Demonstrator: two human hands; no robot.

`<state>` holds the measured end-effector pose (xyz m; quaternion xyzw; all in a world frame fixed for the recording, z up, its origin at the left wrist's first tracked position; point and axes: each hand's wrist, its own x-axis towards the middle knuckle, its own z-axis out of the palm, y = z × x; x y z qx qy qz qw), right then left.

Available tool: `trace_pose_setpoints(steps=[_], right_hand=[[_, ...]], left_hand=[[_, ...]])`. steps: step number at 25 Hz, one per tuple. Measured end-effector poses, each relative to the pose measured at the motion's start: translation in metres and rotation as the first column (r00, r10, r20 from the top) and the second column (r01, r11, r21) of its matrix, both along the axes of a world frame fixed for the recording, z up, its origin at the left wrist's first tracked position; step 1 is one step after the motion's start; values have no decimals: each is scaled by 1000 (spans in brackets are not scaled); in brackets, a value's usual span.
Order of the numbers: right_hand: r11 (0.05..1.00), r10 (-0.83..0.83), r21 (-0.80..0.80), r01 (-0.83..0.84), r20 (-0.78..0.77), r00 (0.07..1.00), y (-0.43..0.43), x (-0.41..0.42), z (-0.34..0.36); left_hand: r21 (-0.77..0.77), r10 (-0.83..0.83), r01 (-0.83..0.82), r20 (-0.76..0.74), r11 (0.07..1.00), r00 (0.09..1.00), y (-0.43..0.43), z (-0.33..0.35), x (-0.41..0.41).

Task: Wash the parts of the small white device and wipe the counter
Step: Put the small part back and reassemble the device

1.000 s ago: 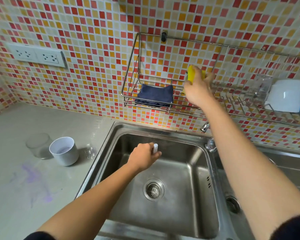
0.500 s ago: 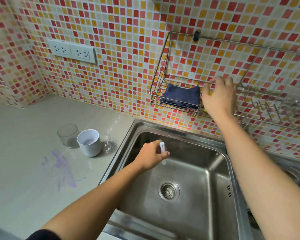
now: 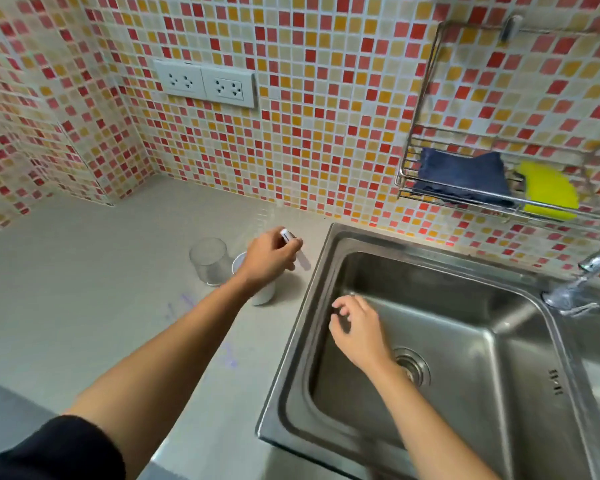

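Head cam, what I see: left hand (image 3: 269,252) is out over the counter (image 3: 84,289), left of the sink (image 3: 291,341), fingers pinched round a thin white part (image 3: 285,234). Its top end pokes out above the fingers. The lower end is blurred, so I can't tell if it touches the counter. White cup (image 3: 262,294) stands right under that wrist, half hidden by it. Clear glass (image 3: 209,260) is upright just beside the cup on its left; I can't tell if the two touch. Right hand (image 3: 359,329) hangs over the sink basin near its left wall, fingers loosely curled, holding nothing. It's apart from the white part, with the sink rim between them. Drain (image 3: 411,368) sits just past that wrist. Purple smears (image 3: 230,358) on the counter beside the left forearm. Wall rack (image 3: 426,81), upper right, holds a blue cloth (image 3: 461,174) and a yellow sponge (image 3: 548,190) side by side. Tap (image 3: 593,268) at the right edge, blurred.
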<state>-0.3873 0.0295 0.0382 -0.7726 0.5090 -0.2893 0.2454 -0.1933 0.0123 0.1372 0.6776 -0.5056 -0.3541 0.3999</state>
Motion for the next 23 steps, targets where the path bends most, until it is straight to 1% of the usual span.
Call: trace_pose_setpoints(steps=[2, 3, 5, 7, 9, 12, 15, 17, 19, 21, 23], right_hand=[[977, 47, 210, -46, -1, 999, -2, 46, -5], [959, 54, 277, -53, 5, 999, -4, 67, -5], [946, 18, 323, -23, 19, 1000, -9, 106, -7], [940, -36, 340, 24, 30, 999, -16, 136, -9], [938, -81, 342, 52, 71, 994, -20, 155, -12], [933, -172, 341, 113, 148, 974, -20, 167, -18], [935, -165, 338, 104, 159, 973, -19, 168, -18], [938, -148, 333, 93, 142, 979, -20, 168, -18], [939, -131, 334, 79, 138, 982, -23, 169, -19], [938, -121, 340, 71, 129, 984, -25, 168, -19], [935, -126, 346, 73, 134, 983, -26, 167, -20]], left_hand=[[28, -31, 27, 141, 999, 989, -7, 0, 44], [56, -69, 59, 210, 997, 975, -11, -1, 63], [134, -201, 163, 358, 977, 912, -21, -6, 92], [212, -337, 264, 507, 941, 793, -32, -16, 108], [254, -420, 335, 583, 907, 695, -40, -24, 113], [296, -515, 436, 644, 850, 566, -47, -36, 116], [323, -566, 496, 665, 806, 487, -49, -42, 116], [343, -597, 525, 661, 779, 455, -50, -44, 118], [367, -623, 535, 644, 761, 444, -51, -46, 121], [369, -622, 531, 644, 763, 445, -52, -49, 119], [375, -624, 534, 654, 758, 427, -52, -49, 114]])
